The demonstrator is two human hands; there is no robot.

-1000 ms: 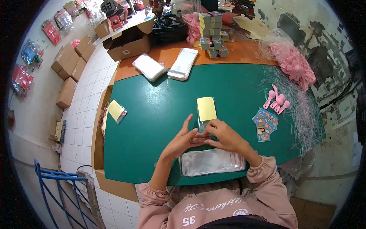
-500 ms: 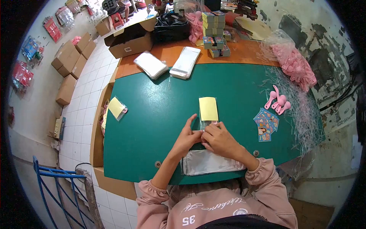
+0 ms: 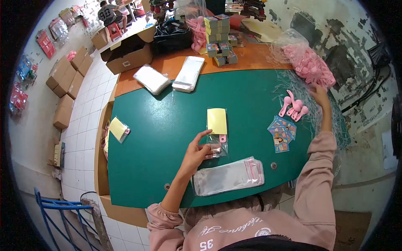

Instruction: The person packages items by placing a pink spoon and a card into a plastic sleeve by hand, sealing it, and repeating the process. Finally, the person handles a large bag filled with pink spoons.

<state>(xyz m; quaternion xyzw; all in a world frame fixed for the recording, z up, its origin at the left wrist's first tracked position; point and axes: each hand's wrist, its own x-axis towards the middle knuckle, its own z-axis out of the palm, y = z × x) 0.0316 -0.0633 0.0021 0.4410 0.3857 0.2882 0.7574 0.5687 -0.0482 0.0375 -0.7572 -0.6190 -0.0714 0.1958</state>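
Near the middle of the green worktop (image 3: 159, 138) lies a small clear bag (image 3: 218, 134) with a yellow card (image 3: 217, 121) in its far half and a small pink piece showing in its near half. The left hand (image 3: 196, 154) grips the near end of this bag between the thumb and the bent fingers, with the forefinger lifted above it. Just beside the hand, along the near edge, lies a flat stack of clear bags (image 3: 228, 177). The right hand (image 3: 319, 93) is stretched out to the right edge, its fingers among a heap of clear wrappers (image 3: 331, 125); whether it grasps anything I cannot tell. Near it lie a few pink spoons (image 3: 293, 108), and nearer the person a fan of picture cards (image 3: 281, 133). At the far right corner sits a sack of pink spoons (image 3: 307, 62). Along the far edge lie two more stacks of bags (image 3: 169, 77), with card packs (image 3: 220, 39) piled behind them. A second packet with a yellow card (image 3: 118, 129) rests at the left edge.
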